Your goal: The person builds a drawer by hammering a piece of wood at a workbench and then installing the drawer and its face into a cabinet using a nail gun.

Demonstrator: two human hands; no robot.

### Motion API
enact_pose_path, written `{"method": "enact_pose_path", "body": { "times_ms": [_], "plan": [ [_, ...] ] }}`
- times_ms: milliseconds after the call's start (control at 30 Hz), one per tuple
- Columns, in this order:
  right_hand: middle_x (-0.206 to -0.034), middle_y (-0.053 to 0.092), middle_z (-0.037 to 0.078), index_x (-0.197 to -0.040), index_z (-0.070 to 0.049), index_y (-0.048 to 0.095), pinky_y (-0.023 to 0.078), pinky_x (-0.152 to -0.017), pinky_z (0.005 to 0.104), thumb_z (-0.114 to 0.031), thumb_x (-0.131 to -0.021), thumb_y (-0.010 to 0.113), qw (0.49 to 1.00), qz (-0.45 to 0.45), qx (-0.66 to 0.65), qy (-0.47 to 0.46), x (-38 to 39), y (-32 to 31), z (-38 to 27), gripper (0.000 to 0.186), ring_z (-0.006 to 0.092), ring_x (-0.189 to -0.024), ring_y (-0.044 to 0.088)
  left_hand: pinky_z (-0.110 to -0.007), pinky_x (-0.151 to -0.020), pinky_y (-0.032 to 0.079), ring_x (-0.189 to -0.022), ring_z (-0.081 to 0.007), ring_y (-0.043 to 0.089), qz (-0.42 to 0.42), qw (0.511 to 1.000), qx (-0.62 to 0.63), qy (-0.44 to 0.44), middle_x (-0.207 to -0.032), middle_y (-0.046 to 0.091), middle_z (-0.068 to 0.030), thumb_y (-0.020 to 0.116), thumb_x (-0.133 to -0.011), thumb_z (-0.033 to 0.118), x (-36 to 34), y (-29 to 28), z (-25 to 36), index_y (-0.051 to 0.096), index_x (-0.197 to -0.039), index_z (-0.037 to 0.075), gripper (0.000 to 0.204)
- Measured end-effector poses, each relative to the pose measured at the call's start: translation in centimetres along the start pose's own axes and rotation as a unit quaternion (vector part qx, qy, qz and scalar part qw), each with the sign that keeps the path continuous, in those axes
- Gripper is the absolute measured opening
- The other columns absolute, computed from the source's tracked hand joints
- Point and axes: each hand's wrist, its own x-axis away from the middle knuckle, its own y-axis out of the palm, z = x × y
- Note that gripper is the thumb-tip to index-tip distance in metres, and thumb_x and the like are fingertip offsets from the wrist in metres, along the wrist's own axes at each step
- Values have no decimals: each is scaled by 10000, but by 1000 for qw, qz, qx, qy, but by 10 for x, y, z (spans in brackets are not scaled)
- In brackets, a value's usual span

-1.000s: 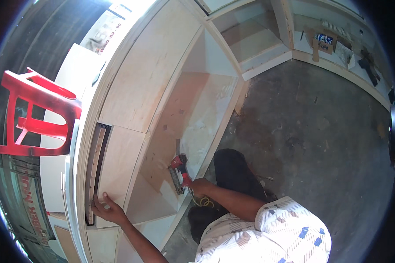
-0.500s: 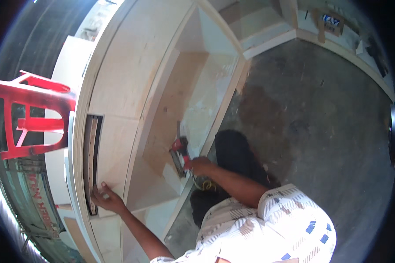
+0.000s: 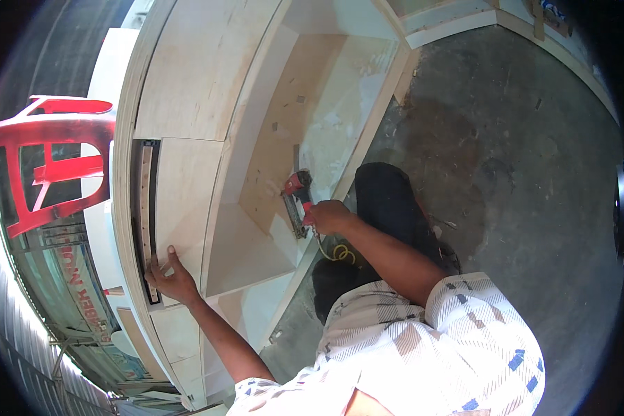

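Note:
My left hand (image 3: 172,279) is at the edge of a pale wooden drawer front (image 3: 187,201), its fingers hooked over into a narrow dark gap and the thumb apart on the panel's face. Inside the gap runs a light strip (image 3: 145,208) with a row of small holes. In my right hand (image 3: 331,216) is the grip of a red and black nail gun (image 3: 298,201), tilted within the open cabinet compartment (image 3: 263,187). A yellow coiled air hose (image 3: 341,255) hangs from the tool's handle beside my knee.
The long plywood cabinet (image 3: 201,62) has other compartments beyond. A red plastic chair (image 3: 55,159) stands past its left side. My bent dark-trousered leg (image 3: 388,208) rests on the grey concrete floor (image 3: 534,173). Small scraps lie in the compartment.
The view has shifted, so the cabinet, chair and both hands appear higher in the picture. Each hand keeps its place: left at the drawer-front edge, right on the nail gun.

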Motion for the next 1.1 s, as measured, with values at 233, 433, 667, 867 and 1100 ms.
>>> {"method": "enact_pose_path", "body": {
  "times_ms": [233,433,667,867,1100],
  "plan": [
    [-1043,740,206,-990,-9,736,562,-854,502,-345,-914,691,998,8,-58,16,17,-25,-9,347,365,-998,723,-425,-928,473,-1005,-292,572,-32,977,181,-108,-1005,626,-152,884,-839,274,3,-15,-12,657,-1088,-72,482],
    [-1192,702,162,-1373,-28,569,528,-958,427,-285,-948,743,893,-50,-439,-87,54,-73,-64,526,279,-1099,687,-298,-806,459,-855,-169,506,-15,948,301,-103,-937,534,-37,904,-799,134,5,-100,25,594,-974,24,373],
    [-1387,579,163,-1451,-11,501,446,-1098,432,-162,-916,774,687,63,-710,-143,126,-135,-83,620,231,-1274,574,-273,-753,491,-849,-139,567,-220,804,539,-122,-924,568,-38,837,-789,-2,23,-105,187,604,-984,22,305],
    [-1245,680,107,-1343,-3,594,508,-1037,405,-326,-981,705,542,388,-744,-49,189,-170,36,497,244,-1149,652,-326,-952,483,-1088,-170,585,-205,806,545,-110,-1175,610,-101,834,-869,185,20,-21,247,620,-1248,-29,485],
    [-1412,598,161,-1444,80,473,422,-1141,449,-355,-1021,663,488,644,-585,68,369,-214,233,636,311,-1286,586,-466,-1197,311,-1454,-392,385,-30,812,541,-217,-1568,361,-280,703,-963,350,-47,30,263,318,-1553,-86,829]
  ]
}}
